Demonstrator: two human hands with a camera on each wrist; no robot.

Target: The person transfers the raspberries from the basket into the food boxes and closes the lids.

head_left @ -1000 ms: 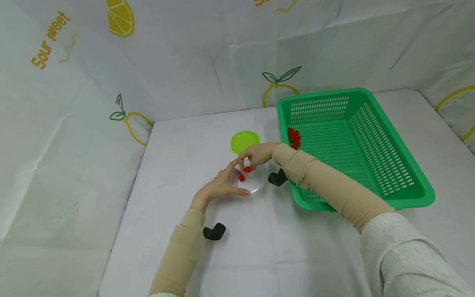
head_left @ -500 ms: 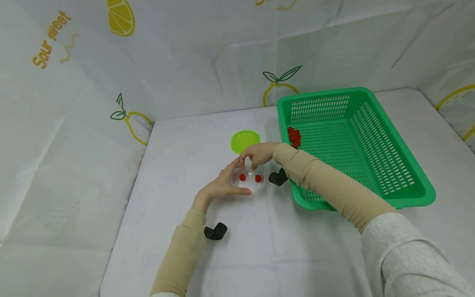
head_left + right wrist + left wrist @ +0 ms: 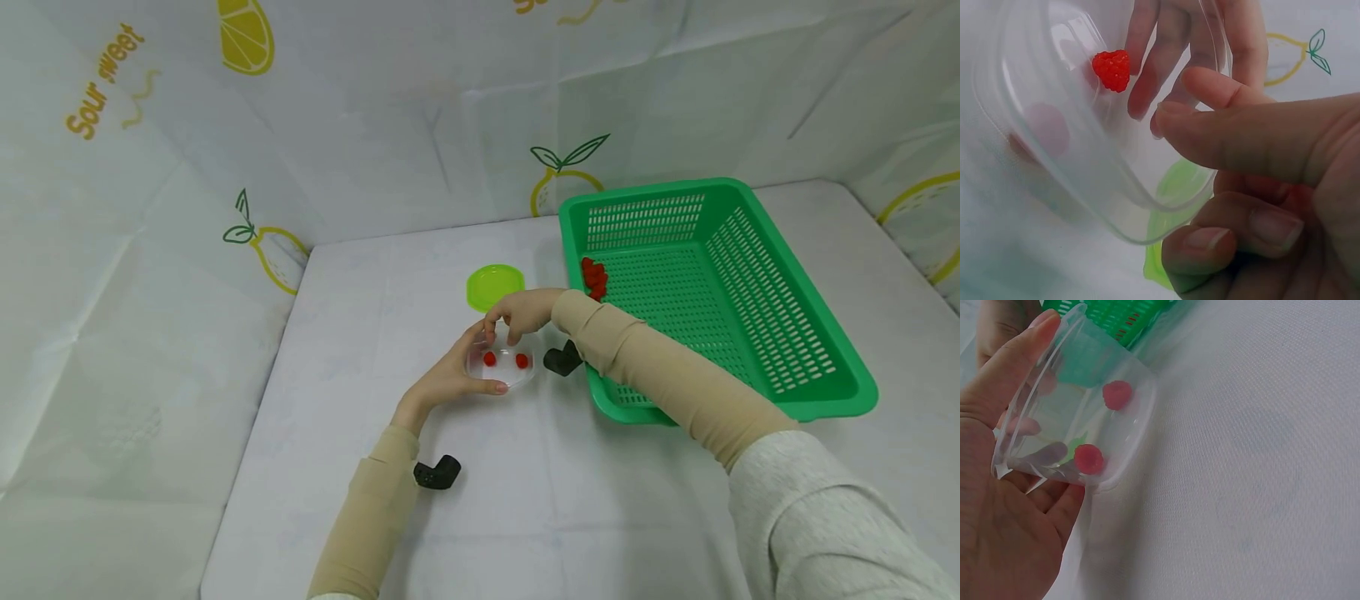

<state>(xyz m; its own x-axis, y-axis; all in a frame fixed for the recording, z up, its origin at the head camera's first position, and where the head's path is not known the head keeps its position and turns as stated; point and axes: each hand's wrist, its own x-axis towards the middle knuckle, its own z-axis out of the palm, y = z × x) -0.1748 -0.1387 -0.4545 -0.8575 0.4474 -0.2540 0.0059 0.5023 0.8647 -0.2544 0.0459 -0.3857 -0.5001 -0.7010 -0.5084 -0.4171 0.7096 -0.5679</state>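
My left hand (image 3: 438, 379) grips a clear plastic container (image 3: 1138, 425) by its side, thumb on the near edge and fingers round the far wall. Two raspberries lie apart inside; the left wrist view shows one raspberry (image 3: 1117, 395) and the other raspberry (image 3: 1089, 459) through the wall. Over the container's far side is my right hand (image 3: 525, 310), its thumb and forefinger stretched out with nothing held between them. In the right wrist view its other fingers are curled outside the rim, while a bright raspberry (image 3: 1112, 70) sits within.
A green basket (image 3: 795, 410) stands to the right, with several raspberries (image 3: 594, 277) along its left wall, under my right forearm. Behind the container lies a lime-green lid (image 3: 495, 285). Black angular pieces show beside both forearms. Lemon-printed cloth rises behind the table.
One second ago a raspberry was at my right fingertips. It now lies on the container's right side, released. The left hand keeps its grip, and both hands have barely moved.
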